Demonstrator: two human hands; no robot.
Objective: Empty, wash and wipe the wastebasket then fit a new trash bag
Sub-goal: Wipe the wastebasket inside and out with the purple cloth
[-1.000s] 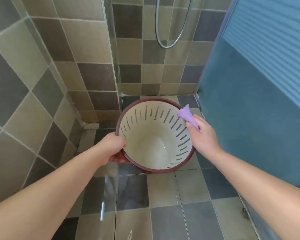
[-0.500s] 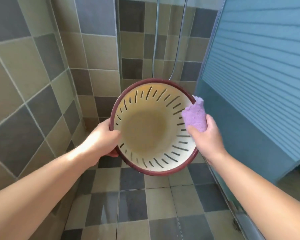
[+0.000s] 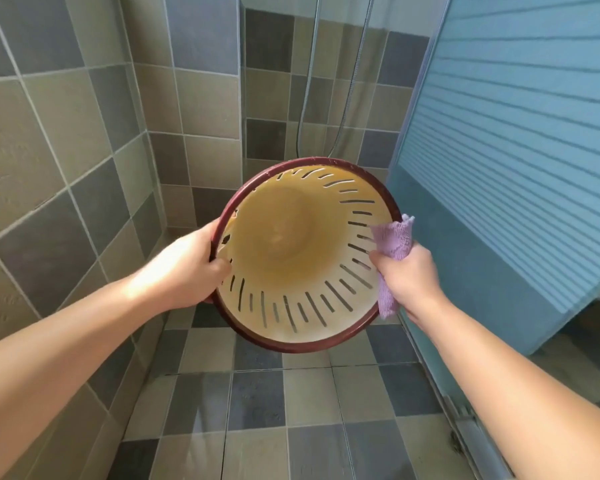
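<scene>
A round cream wastebasket [image 3: 291,258] with slotted walls and a dark red rim is held in the air, tipped so its open mouth faces me. It is empty inside. My left hand [image 3: 191,268] grips the rim on the left, thumb inside the wall. My right hand [image 3: 407,275] holds a folded purple cloth [image 3: 394,242] against the right rim; part of the cloth hangs down outside the rim below my hand.
I stand in a shower stall with grey and beige tiled walls [image 3: 84,150] and wet tiled floor [image 3: 257,410]. A shower hose [image 3: 305,98] hangs on the back wall. A frosted blue glass door [image 3: 516,150] stands at right, its metal floor track [image 3: 471,431] below.
The wastebasket has been lifted and tipped up further toward me. The cloth has slid down along the right rim, from the upper right edge to lower on that side.
</scene>
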